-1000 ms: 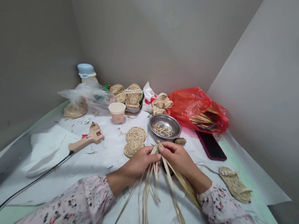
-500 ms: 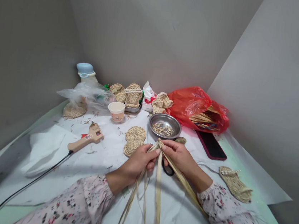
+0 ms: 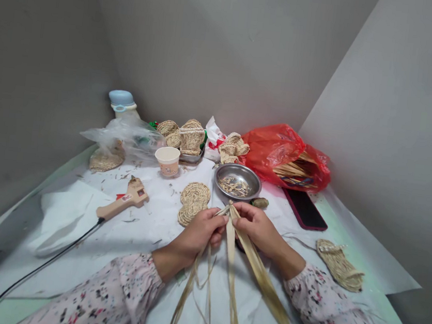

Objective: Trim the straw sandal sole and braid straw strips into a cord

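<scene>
Between my two hands is a bunch of pale straw strips point(image 3: 230, 257), joined in a small knot at its top end. My left hand point(image 3: 205, 232) is closed on the strips on the left, thumb toward the knot. My right hand point(image 3: 258, 228) pinches the broad strips on the right just below the knot. Their loose ends hang toward me in three groups. Just beyond my left hand lies a figure-eight coiled straw piece point(image 3: 194, 204). A steel bowl point(image 3: 256, 191) with straw scraps stands beyond the knot. A dark object beneath the strips is mostly hidden.
A hot glue gun point(image 3: 124, 201) with a black cord lies left. Behind it stand a paper cup point(image 3: 167, 163) and a blue-capped bottle point(image 3: 122, 102). A red plastic bag point(image 3: 269, 152) of straw, a phone point(image 3: 304, 209) and a small woven slipper point(image 3: 339, 264) are on the right.
The broad right-hand strips have swung away from my right forearm and now spread wider, their ends hanging over the paper. Both hands stay near the knot.
</scene>
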The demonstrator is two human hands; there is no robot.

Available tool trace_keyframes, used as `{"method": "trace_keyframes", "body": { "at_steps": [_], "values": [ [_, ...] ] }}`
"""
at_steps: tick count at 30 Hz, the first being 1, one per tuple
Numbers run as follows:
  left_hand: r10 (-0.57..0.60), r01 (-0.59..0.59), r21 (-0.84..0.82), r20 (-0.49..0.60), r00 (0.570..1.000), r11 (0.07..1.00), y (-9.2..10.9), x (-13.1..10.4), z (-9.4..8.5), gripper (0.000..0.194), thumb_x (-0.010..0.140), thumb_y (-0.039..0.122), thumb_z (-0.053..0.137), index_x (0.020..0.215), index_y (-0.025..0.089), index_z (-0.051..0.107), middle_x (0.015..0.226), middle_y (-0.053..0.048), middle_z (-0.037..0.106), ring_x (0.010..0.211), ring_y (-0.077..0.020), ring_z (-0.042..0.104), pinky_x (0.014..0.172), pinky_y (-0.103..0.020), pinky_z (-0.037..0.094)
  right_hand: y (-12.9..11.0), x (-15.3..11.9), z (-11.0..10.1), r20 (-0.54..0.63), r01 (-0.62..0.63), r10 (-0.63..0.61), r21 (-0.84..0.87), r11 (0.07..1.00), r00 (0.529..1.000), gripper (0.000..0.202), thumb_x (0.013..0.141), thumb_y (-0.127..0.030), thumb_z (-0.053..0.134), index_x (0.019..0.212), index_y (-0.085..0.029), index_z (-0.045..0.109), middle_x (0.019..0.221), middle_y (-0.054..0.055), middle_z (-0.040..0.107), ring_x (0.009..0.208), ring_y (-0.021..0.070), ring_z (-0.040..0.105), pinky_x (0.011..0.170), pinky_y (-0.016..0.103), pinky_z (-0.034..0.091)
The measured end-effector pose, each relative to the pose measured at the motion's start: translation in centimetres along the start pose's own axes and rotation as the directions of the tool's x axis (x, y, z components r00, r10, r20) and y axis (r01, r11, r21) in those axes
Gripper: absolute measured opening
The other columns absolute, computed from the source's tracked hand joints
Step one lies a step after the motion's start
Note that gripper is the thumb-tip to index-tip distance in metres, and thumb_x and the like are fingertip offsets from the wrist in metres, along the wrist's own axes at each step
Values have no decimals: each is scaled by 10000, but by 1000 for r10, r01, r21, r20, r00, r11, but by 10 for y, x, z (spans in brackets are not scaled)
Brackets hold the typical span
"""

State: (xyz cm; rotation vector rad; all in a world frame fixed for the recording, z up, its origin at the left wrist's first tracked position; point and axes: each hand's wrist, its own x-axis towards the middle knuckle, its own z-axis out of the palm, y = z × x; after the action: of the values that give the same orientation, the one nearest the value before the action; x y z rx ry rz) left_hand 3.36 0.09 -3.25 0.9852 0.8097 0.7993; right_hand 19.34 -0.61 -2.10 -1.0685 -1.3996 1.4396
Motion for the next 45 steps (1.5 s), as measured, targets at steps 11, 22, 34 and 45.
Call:
{"method": "trace_keyframes", "body": {
  "at_steps": [11,22,34,45],
  "values": [
    [-8,7,33,27,1000,999,3,-2,2,264,787,321,603,644,183,428,463,85,365,358,-33,285,384,-186,195,-1,0,3,-11,20,-20,-13,1000,1000,252,677,-144,532,916,-166,609,800,-1,639,722,139,569,672,259,436],
    [-5,4,49,20,1000,999,3,-2,3,270,771,324,603,636,188,412,495,86,362,370,-33,281,390,-199,195,0,0,7,-28,38,-39,-31,999,999,250,704,-153,559,951,-167,591,854,13,654,791,155,599,718,265,449],
    [180,-172,71,-149,972,983,8,0,0,327,772,470,618,793,184,460,500,101,403,377,-48,323,392,-185,244,2,27,24,-75,114,-116,-34,993,990,201,728,-170,564,926,-170,602,785,1,656,720,158,601,668,264,466],
    [137,-133,42,-147,980,990,-1,2,-5,370,719,487,659,772,191,445,486,111,386,363,-39,297,377,-178,228,9,19,29,-111,169,-172,-33,985,979,197,723,-164,565,918,-185,590,815,8,665,731,168,622,697,279,480]
  ]
}}
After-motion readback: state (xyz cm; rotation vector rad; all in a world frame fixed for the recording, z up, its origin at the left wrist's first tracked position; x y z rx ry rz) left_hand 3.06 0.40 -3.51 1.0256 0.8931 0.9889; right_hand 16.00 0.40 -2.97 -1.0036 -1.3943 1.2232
